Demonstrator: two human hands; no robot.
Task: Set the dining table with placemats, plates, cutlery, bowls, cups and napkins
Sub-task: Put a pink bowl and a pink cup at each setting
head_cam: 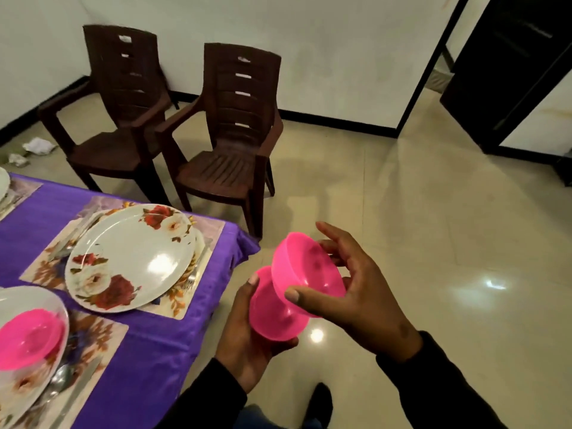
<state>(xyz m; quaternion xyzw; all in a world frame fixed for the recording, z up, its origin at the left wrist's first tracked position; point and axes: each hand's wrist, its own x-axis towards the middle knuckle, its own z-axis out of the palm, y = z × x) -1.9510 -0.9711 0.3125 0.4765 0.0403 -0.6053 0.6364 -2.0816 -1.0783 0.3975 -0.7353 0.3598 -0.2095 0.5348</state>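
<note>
Separating two pink bowls off the tabletop point(154, 351) edge, over bare floor: your right hand point(356, 292) pinches the upper bowl point(312, 270) by thumb and fingertips only, your left hand point(247, 335) cups the lower bowl point(272, 317). That light pinch on slick plastic could slip and drop it. The nearest floral plate point(130, 258) has no bowl yet.

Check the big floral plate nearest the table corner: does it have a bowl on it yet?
No bowl yet. The round white floral plate lies bare on its placemat, its glossy centre showing only glare.
</note>
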